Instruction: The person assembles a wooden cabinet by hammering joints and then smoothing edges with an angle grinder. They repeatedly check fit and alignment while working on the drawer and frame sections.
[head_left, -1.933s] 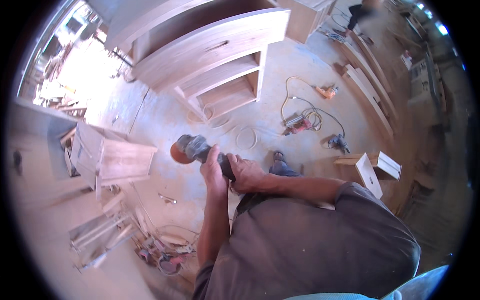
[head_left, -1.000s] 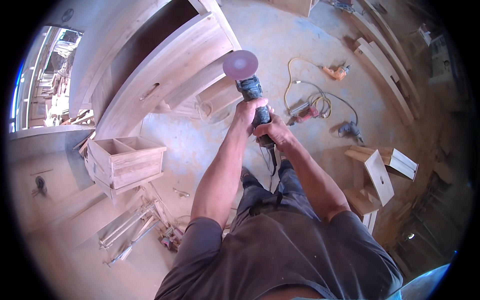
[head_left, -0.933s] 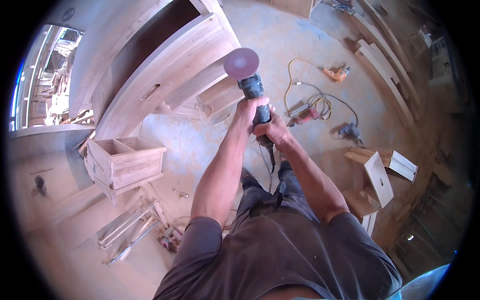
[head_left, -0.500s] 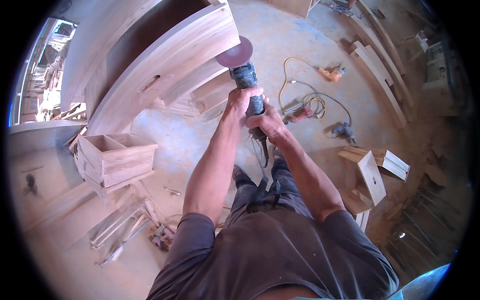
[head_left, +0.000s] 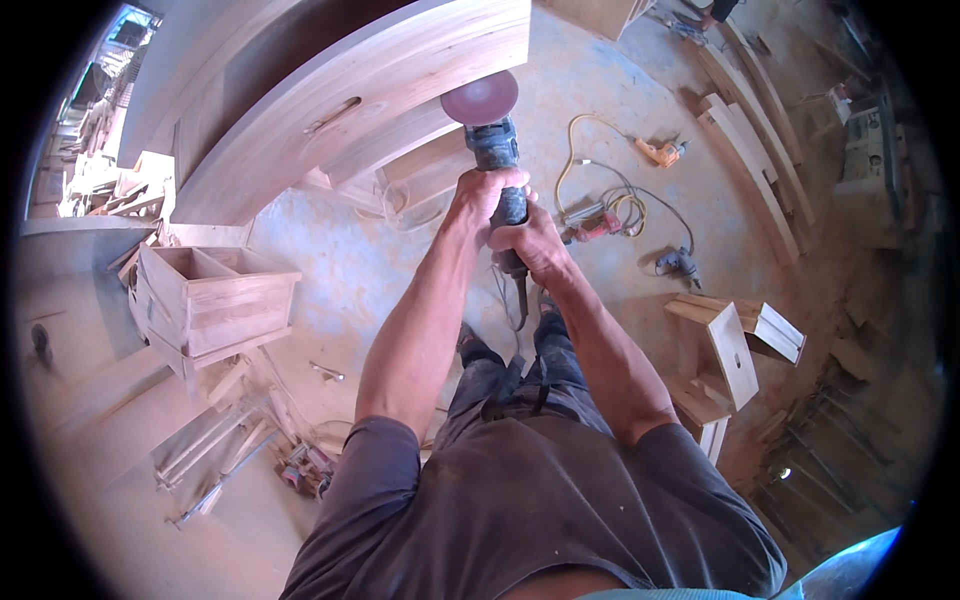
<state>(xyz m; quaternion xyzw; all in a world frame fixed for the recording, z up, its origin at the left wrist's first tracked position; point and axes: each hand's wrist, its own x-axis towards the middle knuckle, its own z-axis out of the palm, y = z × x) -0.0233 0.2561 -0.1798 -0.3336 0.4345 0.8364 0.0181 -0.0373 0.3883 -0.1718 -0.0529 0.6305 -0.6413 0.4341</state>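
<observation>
Both of my hands hold an angle grinder (head_left: 494, 146) with a dark body and a round reddish sanding disc (head_left: 480, 98). My left hand (head_left: 487, 196) wraps around its body, behind the head. Closer to me, my right hand (head_left: 532, 240) is closed around the rear of the handle, where the cord (head_left: 522, 303) comes out and hangs down. The disc lies by the lower edge of a large pale wooden panel (head_left: 390, 95) with an oval slot in it. Whether disc and wood touch, I cannot tell.
On the floor to the right lie an orange power tool (head_left: 661, 152), a red one (head_left: 598, 228) and a dark one (head_left: 679, 263), with coiled cords. A wooden box with compartments (head_left: 235, 310) stands at left. Long boards (head_left: 750, 175) lie at far right; drawer parts (head_left: 733, 355) nearer.
The wooden panel's right end now reaches farther right past the disc. My view has shifted slightly. Both hands keep their grip on the grinder. A person's foot now shows at the top right.
</observation>
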